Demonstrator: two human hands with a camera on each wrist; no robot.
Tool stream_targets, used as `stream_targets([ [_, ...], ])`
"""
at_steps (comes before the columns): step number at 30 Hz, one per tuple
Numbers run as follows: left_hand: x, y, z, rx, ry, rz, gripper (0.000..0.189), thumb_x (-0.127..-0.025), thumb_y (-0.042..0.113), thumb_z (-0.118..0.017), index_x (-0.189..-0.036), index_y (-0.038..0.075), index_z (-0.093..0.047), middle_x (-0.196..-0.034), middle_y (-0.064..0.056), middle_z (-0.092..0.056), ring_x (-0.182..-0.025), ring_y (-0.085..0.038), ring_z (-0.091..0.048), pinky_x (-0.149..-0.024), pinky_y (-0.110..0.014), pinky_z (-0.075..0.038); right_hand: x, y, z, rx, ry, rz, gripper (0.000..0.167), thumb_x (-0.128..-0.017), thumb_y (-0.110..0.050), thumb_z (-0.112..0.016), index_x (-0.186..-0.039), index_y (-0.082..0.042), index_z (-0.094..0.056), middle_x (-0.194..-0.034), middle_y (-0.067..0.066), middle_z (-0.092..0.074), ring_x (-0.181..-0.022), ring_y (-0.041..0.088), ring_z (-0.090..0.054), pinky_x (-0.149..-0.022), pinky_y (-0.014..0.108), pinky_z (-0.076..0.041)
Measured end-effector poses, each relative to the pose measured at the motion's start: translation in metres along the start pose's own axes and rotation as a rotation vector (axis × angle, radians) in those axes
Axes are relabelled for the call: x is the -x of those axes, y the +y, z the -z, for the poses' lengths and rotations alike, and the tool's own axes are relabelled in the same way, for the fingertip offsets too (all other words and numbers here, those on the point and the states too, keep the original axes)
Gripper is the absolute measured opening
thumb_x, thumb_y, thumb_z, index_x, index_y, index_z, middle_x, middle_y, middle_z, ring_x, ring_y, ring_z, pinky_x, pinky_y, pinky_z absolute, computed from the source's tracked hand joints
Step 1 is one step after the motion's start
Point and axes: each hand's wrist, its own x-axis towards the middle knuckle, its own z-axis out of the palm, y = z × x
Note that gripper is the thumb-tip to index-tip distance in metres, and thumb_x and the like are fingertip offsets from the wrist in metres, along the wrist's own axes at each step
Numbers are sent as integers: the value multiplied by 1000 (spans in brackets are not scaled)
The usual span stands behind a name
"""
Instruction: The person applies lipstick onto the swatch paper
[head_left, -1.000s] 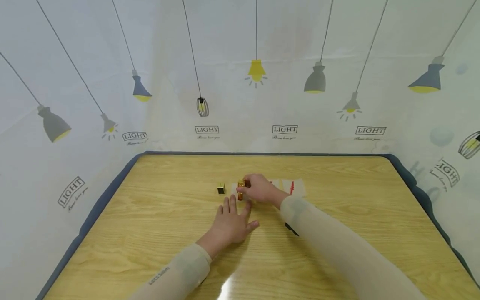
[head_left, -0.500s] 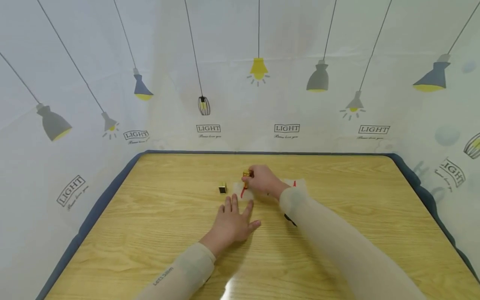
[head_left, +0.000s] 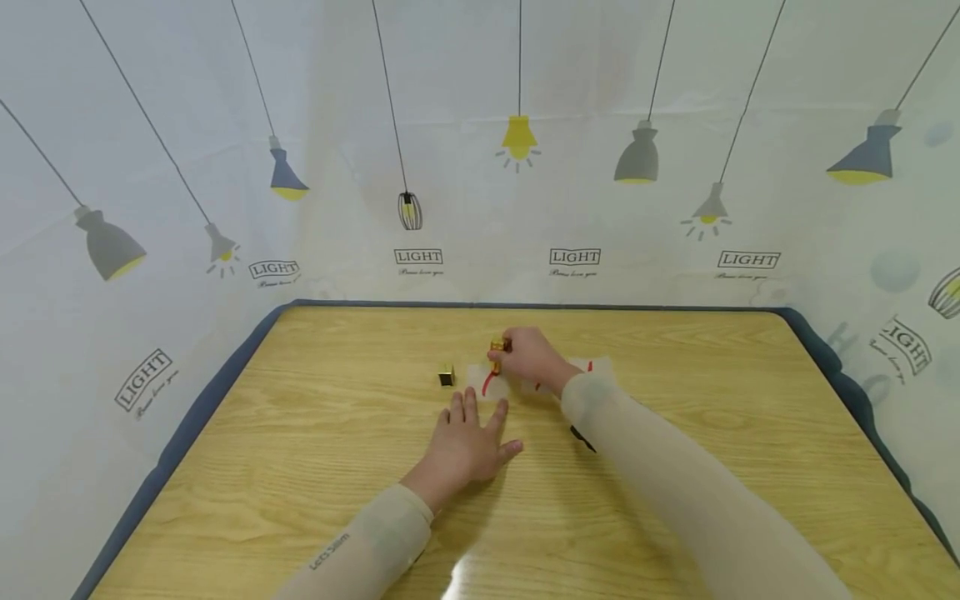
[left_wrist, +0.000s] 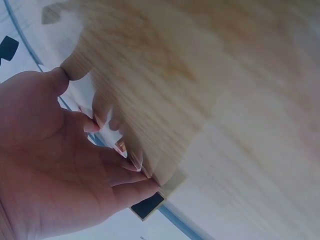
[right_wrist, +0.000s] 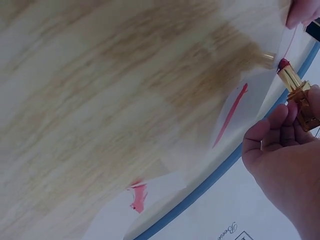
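My right hand point(head_left: 530, 360) grips a gold lipstick point(head_left: 496, 355) over the far part of a small pale paper point(head_left: 476, 381). Its red bullet point(right_wrist: 283, 64) points down at the paper in the right wrist view, and a curved red stroke point(head_left: 487, 385) runs from there toward me. My left hand point(head_left: 467, 448) lies with fingers spread, palm toward the wooden table, its fingertips at the paper's near edge. Just left of the paper stands a gold lipstick cap point(head_left: 446, 377) with a dark face, also visible beyond the left fingertips as a dark-ended cap point(left_wrist: 148, 206) in the left wrist view.
Two more paper pieces lie to the right; one bears a thin red line point(right_wrist: 230, 116), the other a broader red smear point(right_wrist: 139, 197). Partly behind the right forearm is a small black object point(head_left: 582, 438). A patterned curtain hangs behind the table point(head_left: 337, 367).
My right hand has drawn the lipstick away from me and slightly right, and the red stroke on the paper has come into sight. The left hand stays almost in place.
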Motion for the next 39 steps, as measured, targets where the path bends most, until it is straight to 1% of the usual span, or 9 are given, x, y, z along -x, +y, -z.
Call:
stream_targets([
  [5,2,0,1,-11,3,-2,83,-103,79,-25,-172,35,-12,-177,-29,-2,-165,-51,-6,-132,-62,-22,9,-6,-6,-26,-28,44,26,-104,-33,-70,-93,-9,-69,-77,3,-61,-67,16,-51,-60,27,-43],
  [9,1,-1,1,0,1,-3,82,-103,79,-24,-172,37,-8,-177,-28,-1,-165,-50,-5,-133,-62,-22,19,-12,-10,-50,-60,76,25,-104,-31,-71,-93,-9,-69,-78,5,-64,-67,17,-55,-60,28,-46],
  [12,0,-1,1,9,2,-3,82,-104,79,-26,-172,37,-7,-176,-28,-1,-165,-49,-5,-133,-62,-21,24,-14,-11,-38,-80,86,24,-104,-32,-70,-95,-10,-70,-81,5,-66,-69,17,-57,-61,28,-48],
  [17,2,0,3,12,4,0,80,-105,77,-29,-172,36,-13,-177,-28,-1,-165,-49,-5,-133,-62,-22,29,-15,-12,-3,-83,109,26,-104,-32,-71,-92,-10,-68,-78,4,-65,-67,16,-55,-59,27,-45],
  [23,7,3,7,15,-8,5,79,-105,76,-27,-172,36,-11,-176,-29,-1,-165,-48,-4,-133,-61,-21,33,-11,-11,-53,-84,107,24,-105,-32,-70,-92,-11,-68,-79,5,-65,-66,15,-54,-58,27,-45],
  [26,12,5,11,19,-5,2,78,-106,75,-27,-172,35,-11,-176,-31,-2,-166,-47,-4,-133,-60,-22,34,-10,-6,-82,-67,96,23,-106,-33,-68,-95,-12,-69,-81,5,-66,-67,15,-55,-59,27,-46],
  [32,24,12,22,12,29,1,78,-106,74,-34,-171,34,-21,-176,-31,-10,-166,-46,-12,-132,-58,-26,36,-15,13,-88,-4,97,28,-107,-36,-66,-94,-11,-66,-78,4,-61,-65,15,-51,-60,28,-43],
  [36,22,12,19,11,70,3,81,-104,74,-39,-171,32,-23,-175,-31,-15,-164,-48,-18,-129,-60,-30,39,-17,26,-125,32,89,30,-108,-36,-64,-93,-10,-64,-78,4,-57,-66,16,-49,-61,29,-42],
  [39,21,12,19,32,95,6,84,-103,74,-45,-171,28,-26,-174,-31,-19,-162,-50,-21,-127,-61,-33,44,-17,34,-173,75,84,29,-108,-37,-64,-98,-10,-67,-83,4,-59,-71,17,-50,-64,29,-43],
])
